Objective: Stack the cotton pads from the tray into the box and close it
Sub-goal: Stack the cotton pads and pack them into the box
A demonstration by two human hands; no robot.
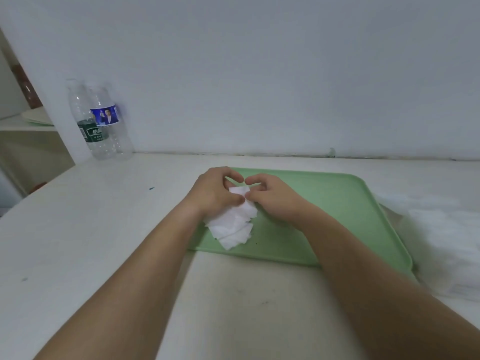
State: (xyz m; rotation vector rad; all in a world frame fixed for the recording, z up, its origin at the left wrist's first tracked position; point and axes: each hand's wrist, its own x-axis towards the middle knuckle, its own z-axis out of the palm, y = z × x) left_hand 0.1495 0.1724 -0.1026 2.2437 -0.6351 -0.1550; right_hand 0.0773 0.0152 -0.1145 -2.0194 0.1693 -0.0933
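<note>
Pinching one fanned stack of cotton pads (233, 226), left hand (217, 190) and right hand (272, 197) meet over one green tray (337, 203); two bottles (104, 120) stand far left.

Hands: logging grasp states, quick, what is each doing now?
Left hand: closed on the cotton pads.
Right hand: fingertips pinching the same cotton pads.

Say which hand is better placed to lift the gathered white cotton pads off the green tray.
Left, probably. The left hand already covers and cups the fanned stack of white cotton pads on the green plastic tray; the right hand only pinches its far edge.
</note>
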